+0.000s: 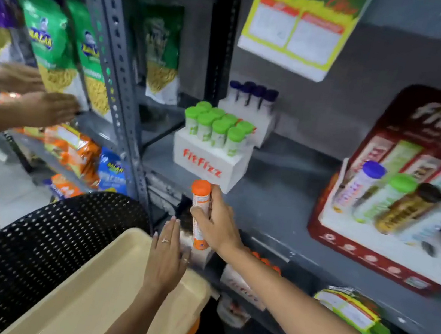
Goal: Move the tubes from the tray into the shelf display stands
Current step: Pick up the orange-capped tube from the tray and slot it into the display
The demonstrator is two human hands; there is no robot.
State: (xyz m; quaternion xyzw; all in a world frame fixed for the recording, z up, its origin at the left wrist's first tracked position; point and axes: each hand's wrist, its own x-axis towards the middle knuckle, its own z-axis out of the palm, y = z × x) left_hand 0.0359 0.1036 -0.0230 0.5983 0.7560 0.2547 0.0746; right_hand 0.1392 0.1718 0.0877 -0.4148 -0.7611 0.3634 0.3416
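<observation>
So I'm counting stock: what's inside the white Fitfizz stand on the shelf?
The white stand holds green-capped tubes standing upright, about nine. Only caps and upper parts show; their lower parts are hidden inside the stand.

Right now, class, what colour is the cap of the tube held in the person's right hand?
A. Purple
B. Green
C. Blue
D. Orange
D: the right hand is closed around an upright tube with an orange cap, held just below the white stand of green-capped tubes; the left hand is open over the beige tray and holds nothing.
</observation>
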